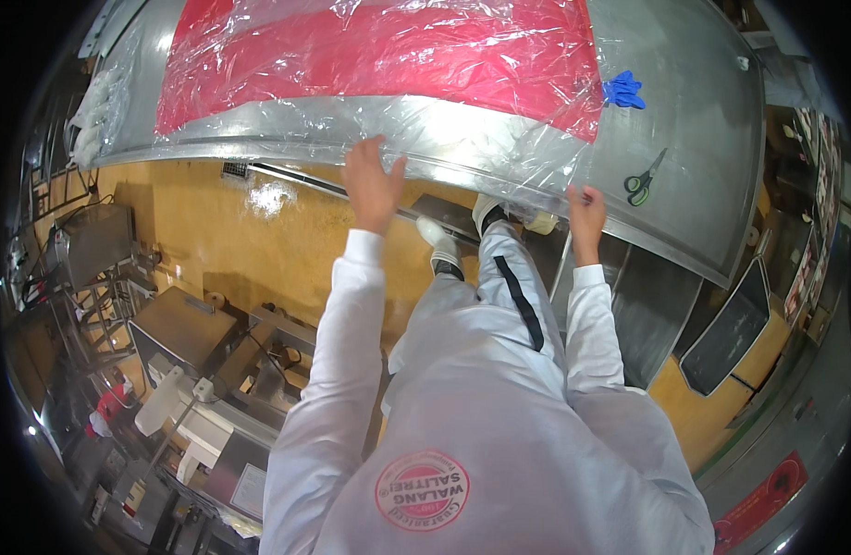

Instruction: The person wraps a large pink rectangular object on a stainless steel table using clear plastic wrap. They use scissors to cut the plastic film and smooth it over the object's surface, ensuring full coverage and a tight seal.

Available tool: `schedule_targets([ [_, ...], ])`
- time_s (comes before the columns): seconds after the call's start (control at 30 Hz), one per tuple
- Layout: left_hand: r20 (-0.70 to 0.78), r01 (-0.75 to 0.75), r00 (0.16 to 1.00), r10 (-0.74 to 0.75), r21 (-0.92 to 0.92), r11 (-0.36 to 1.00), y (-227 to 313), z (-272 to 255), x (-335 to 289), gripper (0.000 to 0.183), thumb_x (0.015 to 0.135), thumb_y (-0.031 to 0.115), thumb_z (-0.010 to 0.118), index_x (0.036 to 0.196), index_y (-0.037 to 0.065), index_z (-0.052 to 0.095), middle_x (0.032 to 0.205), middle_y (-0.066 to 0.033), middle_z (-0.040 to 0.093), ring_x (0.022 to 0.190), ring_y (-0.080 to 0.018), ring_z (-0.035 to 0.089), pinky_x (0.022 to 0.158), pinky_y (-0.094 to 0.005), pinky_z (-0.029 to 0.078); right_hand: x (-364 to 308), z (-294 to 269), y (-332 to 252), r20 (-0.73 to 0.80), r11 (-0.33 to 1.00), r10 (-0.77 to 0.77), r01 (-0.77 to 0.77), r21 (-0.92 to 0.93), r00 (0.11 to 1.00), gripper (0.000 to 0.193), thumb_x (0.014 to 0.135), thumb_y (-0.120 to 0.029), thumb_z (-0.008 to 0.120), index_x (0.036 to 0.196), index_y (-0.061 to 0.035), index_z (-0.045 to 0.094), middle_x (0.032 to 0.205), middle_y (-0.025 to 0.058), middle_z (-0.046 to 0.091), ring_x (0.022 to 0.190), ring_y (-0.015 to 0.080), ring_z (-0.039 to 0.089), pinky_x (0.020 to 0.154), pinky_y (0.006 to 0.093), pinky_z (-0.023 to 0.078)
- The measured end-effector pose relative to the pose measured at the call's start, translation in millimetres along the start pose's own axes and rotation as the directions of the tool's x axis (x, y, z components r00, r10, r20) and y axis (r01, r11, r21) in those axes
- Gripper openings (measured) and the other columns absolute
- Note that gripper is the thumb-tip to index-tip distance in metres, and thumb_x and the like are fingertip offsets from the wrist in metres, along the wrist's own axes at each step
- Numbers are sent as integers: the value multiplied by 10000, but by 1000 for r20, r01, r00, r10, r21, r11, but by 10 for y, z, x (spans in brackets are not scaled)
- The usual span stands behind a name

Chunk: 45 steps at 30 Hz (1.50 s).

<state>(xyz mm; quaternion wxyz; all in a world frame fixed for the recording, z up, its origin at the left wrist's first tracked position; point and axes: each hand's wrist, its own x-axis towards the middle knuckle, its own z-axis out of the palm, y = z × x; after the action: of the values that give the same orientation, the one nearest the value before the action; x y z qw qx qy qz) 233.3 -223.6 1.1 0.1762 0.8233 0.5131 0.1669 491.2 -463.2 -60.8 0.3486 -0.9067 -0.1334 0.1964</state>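
Note:
A clear plastic sheet [499, 153] lies wrinkled over a red sheet [388, 60] on the steel table [698, 176]. At the table's front edge my left hand [374, 188] has its thumb and fingers apart, close to the sheet's near edge. My right hand [587, 222] is closed at the near right corner of the clear plastic sheet, its fingers curled and seemingly pinching the film. Right of that hand lies a pair of scissors [640, 185] with black and green handles. A crumpled blue glove [623, 91] rests beside the red sheet's right edge.
Bunched clear plastic [100, 106] sits at the table's left end. Below stretches a yellow floor [213, 217], with steel equipment [187, 324] on the left. A dark rectangular tray [726, 328] stands at the lower right, near shelving [807, 231].

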Motion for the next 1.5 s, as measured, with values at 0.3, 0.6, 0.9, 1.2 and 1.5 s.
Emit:
schedule_targets([
  [0.3,169,-244,961,219,139,960,501,712,-154,394,761,191,655,1134,98,566,1065,-82,564,1047,-246,500,908,-492,346,249,12,113,97,905,40,4,-424,994,375,820,-374,626,983,-35,630,949,131,646,845,334,605,774,423,453],
  [0.6,241,-425,869,432,-85,901,33,360,-92,314,764,159,633,1063,78,585,1099,-115,572,1023,-296,532,864,-424,403,475,-1213,599,63,834,237,-236,499,970,171,889,-248,619,838,-96,558,603,-32,487,481,59,449,407,213,358],
  [0.9,205,-563,776,597,-203,801,-131,375,-267,284,760,96,553,1037,77,614,1156,-116,584,1101,-278,516,916,-433,395,602,-1742,854,-6,960,90,-85,267,996,175,886,-220,609,796,-79,558,610,-17,519,479,66,456,420,222,350],
  [1.2,384,-543,661,644,-347,764,116,83,-754,344,729,24,520,1060,40,610,1027,-131,592,989,-331,520,881,-449,390,579,-1710,1397,-99,998,53,-55,-27,994,230,858,-222,624,749,-22,595,656,61,603,547,149,554,525,312,435],
  [1.5,652,-426,583,485,-264,865,9,-53,-650,493,790,96,556,1279,100,495,1285,-137,513,1215,-332,437,1014,-430,350,492,-1626,1461,-99,872,-36,-17,-489,994,272,819,-271,652,811,0,643,826,208,640,780,355,614,701,421,463],
])
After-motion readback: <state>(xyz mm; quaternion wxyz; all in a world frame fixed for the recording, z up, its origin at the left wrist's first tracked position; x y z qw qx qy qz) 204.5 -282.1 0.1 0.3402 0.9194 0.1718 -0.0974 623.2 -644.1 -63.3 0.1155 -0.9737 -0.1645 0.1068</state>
